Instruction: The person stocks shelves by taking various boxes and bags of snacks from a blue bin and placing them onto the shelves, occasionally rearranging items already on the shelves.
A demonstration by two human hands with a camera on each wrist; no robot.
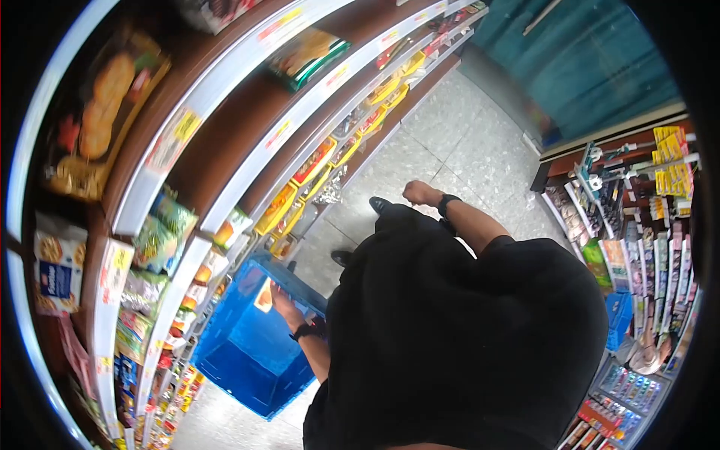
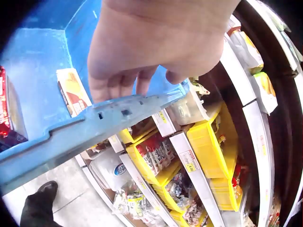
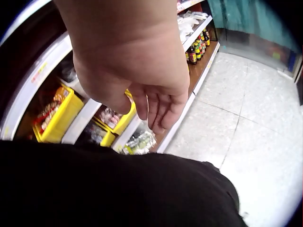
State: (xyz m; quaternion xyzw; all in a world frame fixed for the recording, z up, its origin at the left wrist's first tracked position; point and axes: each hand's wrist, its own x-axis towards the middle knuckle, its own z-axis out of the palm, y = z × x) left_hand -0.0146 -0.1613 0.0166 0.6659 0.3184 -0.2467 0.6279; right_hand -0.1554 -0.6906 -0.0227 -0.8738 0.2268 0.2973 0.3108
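In the head view a blue plastic crate [image 1: 240,356] is beside the person's left side, close to the shelves. The left hand [image 1: 283,307] grips its rim; in the left wrist view the fingers [image 2: 113,85] go down behind the rim and their tips are hidden. Inside the crate stand a small beige-and-brown box [image 2: 73,92] and a red-and-dark packet [image 2: 9,111]. The right hand [image 1: 422,193] hangs in front of the body, holding nothing. Its fingers [image 3: 163,111] are loosely curled, with yellow bins behind them in the right wrist view.
Shelves on the left hold bagged snacks [image 1: 154,240], a green-topped pack [image 1: 309,56] and yellow bins [image 1: 277,208] of small goods. Grey tiled floor [image 1: 427,142] runs ahead to a teal curtain [image 1: 570,67]. A rack [image 1: 637,225] of hanging goods stands at the right.
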